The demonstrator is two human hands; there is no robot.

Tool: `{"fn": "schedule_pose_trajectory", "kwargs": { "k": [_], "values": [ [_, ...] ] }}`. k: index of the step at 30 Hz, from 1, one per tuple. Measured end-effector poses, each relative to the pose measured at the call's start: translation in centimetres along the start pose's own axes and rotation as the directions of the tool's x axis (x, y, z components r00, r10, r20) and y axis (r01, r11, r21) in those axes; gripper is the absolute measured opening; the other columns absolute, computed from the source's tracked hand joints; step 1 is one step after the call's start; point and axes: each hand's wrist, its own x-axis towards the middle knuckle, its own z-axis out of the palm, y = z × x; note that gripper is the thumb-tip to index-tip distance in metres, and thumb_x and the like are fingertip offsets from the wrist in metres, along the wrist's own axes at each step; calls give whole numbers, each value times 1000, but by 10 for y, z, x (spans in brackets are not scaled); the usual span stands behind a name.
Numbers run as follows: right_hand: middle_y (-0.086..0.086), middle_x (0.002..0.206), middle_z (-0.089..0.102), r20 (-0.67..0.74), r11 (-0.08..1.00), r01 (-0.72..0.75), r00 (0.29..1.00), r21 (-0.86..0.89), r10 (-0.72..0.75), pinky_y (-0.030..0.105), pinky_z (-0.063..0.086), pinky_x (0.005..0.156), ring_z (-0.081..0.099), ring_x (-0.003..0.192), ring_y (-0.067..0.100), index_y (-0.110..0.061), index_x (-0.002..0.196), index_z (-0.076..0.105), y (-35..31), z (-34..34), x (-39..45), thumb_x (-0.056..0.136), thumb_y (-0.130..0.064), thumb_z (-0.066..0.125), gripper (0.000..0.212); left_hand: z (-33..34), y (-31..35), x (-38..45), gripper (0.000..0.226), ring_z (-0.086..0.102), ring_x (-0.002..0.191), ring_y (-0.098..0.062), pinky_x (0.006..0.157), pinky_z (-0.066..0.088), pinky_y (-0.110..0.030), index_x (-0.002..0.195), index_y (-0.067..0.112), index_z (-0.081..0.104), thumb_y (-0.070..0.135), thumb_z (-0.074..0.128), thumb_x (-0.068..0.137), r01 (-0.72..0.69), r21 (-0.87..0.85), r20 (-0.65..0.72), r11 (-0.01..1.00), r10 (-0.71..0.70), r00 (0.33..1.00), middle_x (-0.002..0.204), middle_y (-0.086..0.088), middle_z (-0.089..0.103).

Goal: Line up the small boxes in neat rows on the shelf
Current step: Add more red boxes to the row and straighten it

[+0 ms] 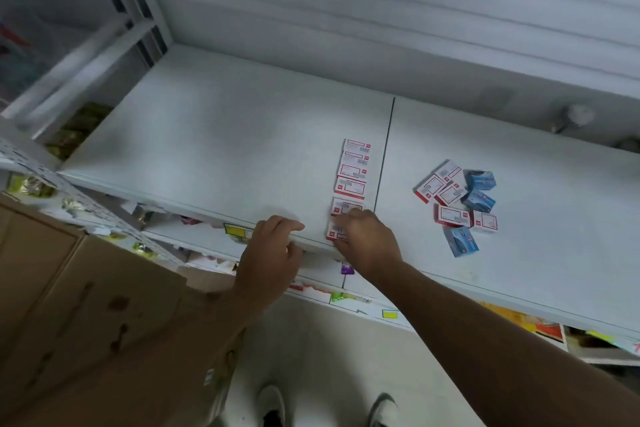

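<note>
On the white shelf (225, 135) a row of several small red-and-white boxes (353, 170) runs from back to front, just left of the shelf seam. My right hand (367, 239) lies on the two front boxes of that row, its fingers closed around the frontmost box (334, 232) at the shelf's edge. To its left, my left hand (273, 246) rests on the shelf's front edge, fingers curled, holding nothing. Right of the seam lies a loose heap of red-and-white and blue boxes (457, 204).
A cardboard carton (86, 305) stands at the lower left, below the shelf. Lower shelves with price tags (235, 230) and coloured goods show under the front edge. A shelf upright (104, 55) stands at the far left. My shoes (273, 402) are on the floor.
</note>
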Motion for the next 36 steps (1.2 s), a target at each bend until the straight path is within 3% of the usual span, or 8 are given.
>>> {"fn": "schedule_pose_trajectory", "kwargs": {
  "k": [6, 9, 11, 15, 22, 25, 28, 36],
  "values": [
    [-6, 122, 68, -223, 993, -66, 971, 98, 86, 36, 59, 89, 55, 118, 17, -22, 117, 74, 5, 1, -27, 98, -50, 62, 36, 11, 6, -9, 31, 57, 122, -14, 102, 52, -30, 124, 24, 69, 10, 65, 96, 113, -108, 28, 988, -111, 993, 130, 6, 65],
    [-9, 113, 69, -274, 921, -116, 934, 371, 228, 32, 58, 92, 59, 107, 10, -24, 110, 74, 10, -2, -50, 101, -46, 58, 29, 17, 23, -8, 33, 59, 122, -13, 95, 53, -20, 128, 25, 67, 11, 62, 99, 254, -272, 68, 928, -245, 967, 133, 7, 63],
    [-13, 117, 65, -176, 777, -179, 921, 603, 349, 28, 58, 91, 61, 108, 8, -29, 118, 68, 11, 0, -61, 103, -44, 58, 23, 22, 36, -5, 32, 59, 121, -11, 91, 55, -15, 131, 26, 65, 12, 60, 103, 318, -375, 90, 871, -307, 947, 134, 9, 63],
    [-14, 137, 61, 69, 335, -239, 891, 912, 449, 8, 54, 74, 62, 122, 10, -36, 136, 57, 0, -3, -60, 105, -45, 54, 33, 36, 56, 7, 34, 60, 127, -17, 106, 55, -41, 142, 31, 57, 26, 54, 108, 432, -501, 140, 750, -422, 896, 140, 9, 61],
    [-27, 140, 54, 113, 122, -179, 901, 976, 420, 1, 47, 79, 55, 118, -16, -43, 151, 39, -23, 6, -33, 112, -42, 39, 39, 50, 87, 17, 37, 56, 117, 4, 93, 35, 1, 150, 26, 49, 31, 38, 115, 497, -649, 203, 576, -498, 843, 129, 24, 56],
    [-30, 139, 54, 109, 60, -150, 893, 987, 437, 2, 47, 82, 55, 118, -18, -43, 150, 37, -28, 11, -24, 112, -42, 37, 39, 56, 94, 25, 38, 59, 108, 11, 112, 27, -16, 145, 33, 52, 44, 36, 113, 528, -692, 259, 492, -513, 818, 129, 25, 59],
    [-25, 145, 53, 98, 49, -135, 884, 990, 456, 2, 47, 85, 54, 120, -18, -40, 156, 34, -28, 16, -15, 110, -45, 37, 46, 63, 87, 38, 50, 67, 122, -13, 120, 43, -48, 145, 34, 58, 61, 37, 108, 559, -728, 319, 397, -525, 789, 130, 11, 72],
    [-26, 142, 52, 94, 59, -137, 879, 989, 468, -5, 42, 79, 54, 112, -24, -37, 155, 35, -19, 12, 11, 111, -48, 29, 46, 61, 88, 69, 45, 58, 133, -14, 123, 37, -46, 145, 36, 54, 56, 31, 111, 551, -729, 353, 406, -466, 811, 138, 12, 64]
  ]
}}
